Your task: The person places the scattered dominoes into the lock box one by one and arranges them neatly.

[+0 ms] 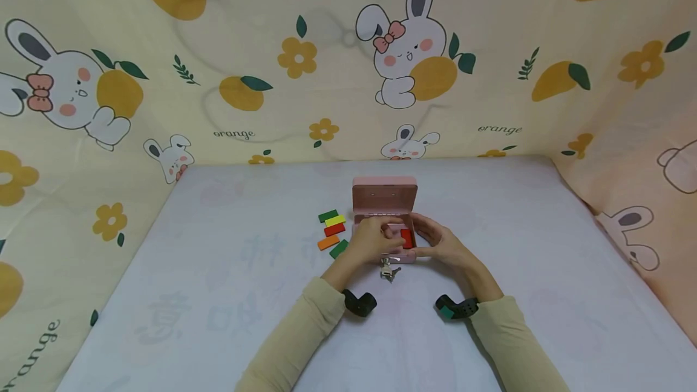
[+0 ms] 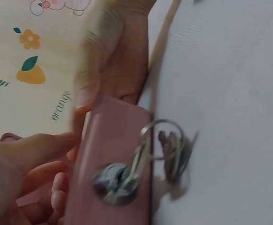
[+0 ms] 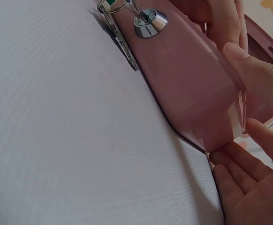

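A pink metal box (image 1: 385, 181) stands on the table with its lid raised at the back. My left hand (image 1: 373, 238) reaches into it from the left, its fingers near a red block (image 1: 406, 238) by the inner right wall. Whether those fingers pinch anything is hidden by the box's front wall in the left wrist view. My right hand (image 1: 443, 245) holds the right side of the box, thumb by the front rim (image 3: 250, 77) and fingers against the end. A key ring with keys (image 1: 389, 272) hangs from the front lock (image 2: 116, 183), one key inserted.
Left of the box lie several coloured blocks: a dark green block (image 1: 328, 216), a yellow block (image 1: 334, 221), a red block (image 1: 334, 230), an orange block (image 1: 328, 242) and another green block (image 1: 339, 249). A printed cloth (image 1: 348, 95) rises behind the white table (image 1: 218, 295).
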{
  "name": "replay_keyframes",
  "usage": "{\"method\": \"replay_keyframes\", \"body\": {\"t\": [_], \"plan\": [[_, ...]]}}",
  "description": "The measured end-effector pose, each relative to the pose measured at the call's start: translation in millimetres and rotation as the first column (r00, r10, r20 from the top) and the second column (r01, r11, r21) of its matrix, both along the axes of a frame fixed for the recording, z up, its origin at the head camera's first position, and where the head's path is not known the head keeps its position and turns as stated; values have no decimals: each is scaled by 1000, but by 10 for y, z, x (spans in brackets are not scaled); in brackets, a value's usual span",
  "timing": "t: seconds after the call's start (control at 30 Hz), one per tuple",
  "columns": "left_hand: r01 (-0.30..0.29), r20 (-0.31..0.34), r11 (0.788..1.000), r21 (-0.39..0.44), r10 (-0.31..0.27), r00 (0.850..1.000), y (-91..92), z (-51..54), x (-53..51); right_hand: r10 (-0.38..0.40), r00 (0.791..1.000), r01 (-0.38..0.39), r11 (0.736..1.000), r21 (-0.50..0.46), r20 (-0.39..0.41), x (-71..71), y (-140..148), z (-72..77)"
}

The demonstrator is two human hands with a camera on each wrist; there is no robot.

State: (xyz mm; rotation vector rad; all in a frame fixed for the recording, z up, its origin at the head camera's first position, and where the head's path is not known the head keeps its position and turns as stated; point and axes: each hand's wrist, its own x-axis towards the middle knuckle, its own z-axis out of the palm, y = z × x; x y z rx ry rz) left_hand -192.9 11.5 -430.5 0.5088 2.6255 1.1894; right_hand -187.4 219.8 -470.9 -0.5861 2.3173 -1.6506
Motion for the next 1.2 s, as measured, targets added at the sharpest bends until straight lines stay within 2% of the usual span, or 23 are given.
{"method": "replay_keyframes", "body": {"t": [0.3, 0.57, 0.87, 1.2], "plan": [[35, 27, 998, 59, -36, 999, -171, 77, 44, 10, 1000, -10, 1000, -8, 28, -11, 6, -17], [42, -16, 995, 91, -41, 999, -350, 154, 59, 9, 999, -8, 1000, -17, 37, -10, 11, 0], [26, -5, 991, 134, -26, 1000, -553, 132, 74, 6, 999, -5, 1000, -13, 41, 4, 3, -16], [12, -53, 993, 114, -6, 999, -778, 76, 55, 1, 999, -1, 1000, -10, 37, -9, 3, -21]]}}
